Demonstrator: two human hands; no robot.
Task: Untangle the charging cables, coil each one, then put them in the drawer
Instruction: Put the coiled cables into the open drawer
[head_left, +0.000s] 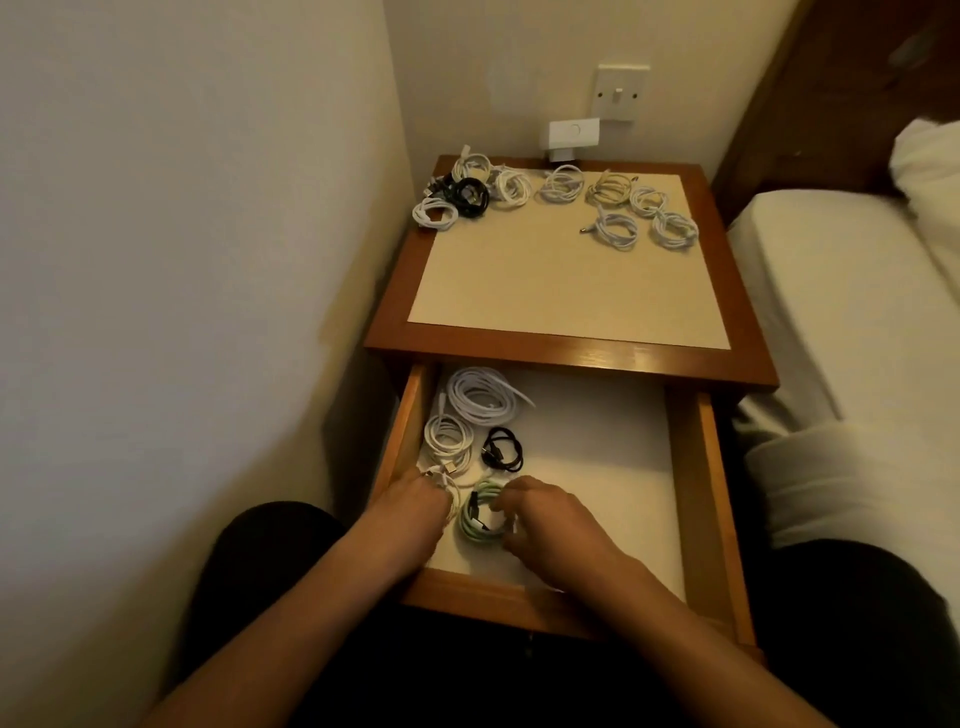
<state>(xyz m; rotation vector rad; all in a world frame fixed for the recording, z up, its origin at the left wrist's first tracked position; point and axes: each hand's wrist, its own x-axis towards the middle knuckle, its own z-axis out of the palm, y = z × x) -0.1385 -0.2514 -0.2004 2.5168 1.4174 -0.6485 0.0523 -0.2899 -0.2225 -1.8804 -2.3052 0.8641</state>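
Note:
The wooden drawer (691, 467) is pulled open under the bedside table. Both hands are inside it at the front left. My left hand (410, 504) lies over a white coiled cable (451, 499), its fingers curled on it. My right hand (545, 514) holds a pale green coiled cable (480, 512) on the drawer floor. Behind them lie a large white coil (480, 395), a smaller white coil (448, 434) and a black coil (503, 449). Several coiled cables, white, cream and black, sit along the back of the table top (566, 286).
A wall stands close on the left. A bed with a white sheet (841, 312) is at the right. A switch plate (621, 92) and a white plug adapter (574, 136) are on the wall behind the table. The right half of the drawer floor is bare.

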